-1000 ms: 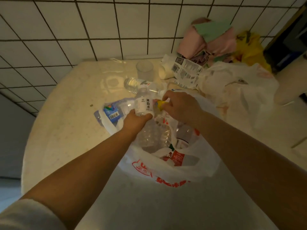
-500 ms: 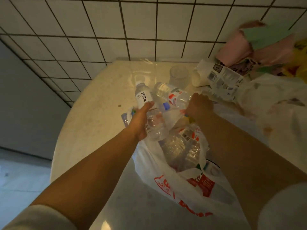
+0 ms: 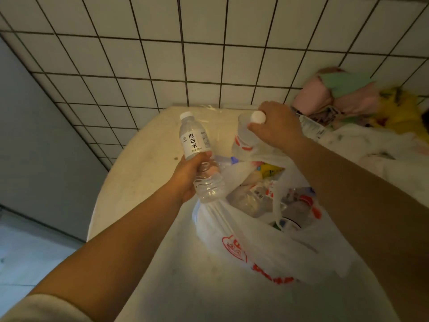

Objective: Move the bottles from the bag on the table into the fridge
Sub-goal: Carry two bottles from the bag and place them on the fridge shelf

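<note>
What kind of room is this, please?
Probably a home kitchen or dining corner: a white tiled wall, a round pale table against it, and a plastic shopping bag full of bottles.

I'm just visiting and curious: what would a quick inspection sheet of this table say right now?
Surface: pale round table, partly covered by bags.
Job's things: white plastic bag open, more bottles inside; labelled water bottle and a second bottle lifted out.
Clutter: pink and green cloth, yellow item.
Hands: left hand grips the labelled bottle; right hand grips the second.
Cables: nothing seen.
Surroundings: white tiled wall; fridge not in view.
</note>
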